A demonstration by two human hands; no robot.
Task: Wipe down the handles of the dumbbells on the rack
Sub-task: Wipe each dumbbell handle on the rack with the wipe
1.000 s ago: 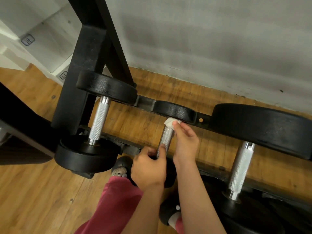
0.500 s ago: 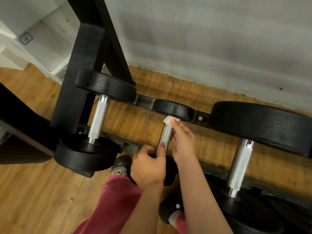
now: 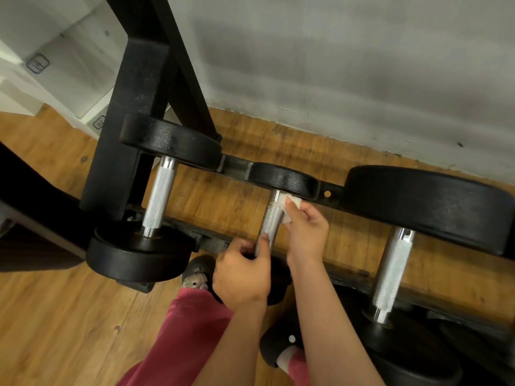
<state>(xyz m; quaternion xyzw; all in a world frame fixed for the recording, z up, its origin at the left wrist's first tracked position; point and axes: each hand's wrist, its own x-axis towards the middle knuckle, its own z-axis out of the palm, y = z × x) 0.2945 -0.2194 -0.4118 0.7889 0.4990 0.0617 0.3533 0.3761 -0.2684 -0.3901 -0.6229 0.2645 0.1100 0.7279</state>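
Three black dumbbells lie across the low black rack [image 3: 237,165]. The middle dumbbell's knurled steel handle [image 3: 271,218] runs between my hands. My left hand [image 3: 243,274] grips the near end of that handle, thumb and fingers curled round it. My right hand [image 3: 306,232] pinches a small white wipe [image 3: 288,207] and presses it against the right side of the handle's far end, just under the far weight head [image 3: 281,179]. The near head of this dumbbell is mostly hidden behind my left hand.
A left dumbbell handle [image 3: 160,199] and a larger right dumbbell handle [image 3: 391,271] sit on either side. The rack's upright post [image 3: 139,93] rises at the left, in front of a grey wall [image 3: 334,65]. My red-trousered legs and black shoes [image 3: 199,271] stand on wooden floor.
My right hand has shifted from over the top of the handle to its right side, with the wipe still at the far end. My left hand keeps its grip.
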